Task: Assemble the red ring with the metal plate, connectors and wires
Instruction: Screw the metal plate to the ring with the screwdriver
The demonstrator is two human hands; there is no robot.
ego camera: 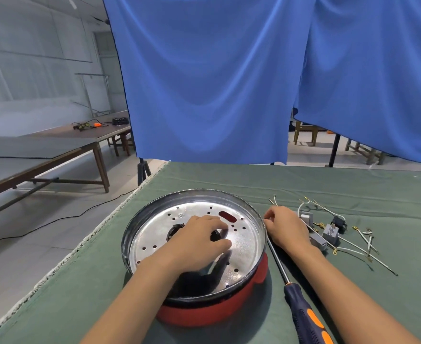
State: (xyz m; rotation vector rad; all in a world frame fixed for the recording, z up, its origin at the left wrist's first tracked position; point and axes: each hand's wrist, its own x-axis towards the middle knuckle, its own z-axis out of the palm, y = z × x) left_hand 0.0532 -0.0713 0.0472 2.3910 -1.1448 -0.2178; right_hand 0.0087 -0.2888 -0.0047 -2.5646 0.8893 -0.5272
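The red ring (212, 311) stands on the green cloth with a round perforated metal plate (244, 244) lying inside its rim. My left hand (199, 240) rests on the plate's middle, fingers spread over the dark central hole. My right hand (285, 227) touches the ring's right rim, fingers loosely curled; whether it pinches anything I cannot tell. To the right lie grey connectors (330, 233), a black switch (338, 222) and white wires (363, 252) with metal terminals.
A long screwdriver (301, 301) with a dark blue and orange handle lies just right of the ring, its shaft pointing toward my right hand. The green-covered table (353, 184) ends at the left edge. Blue curtains hang behind. Long benches stand far left.
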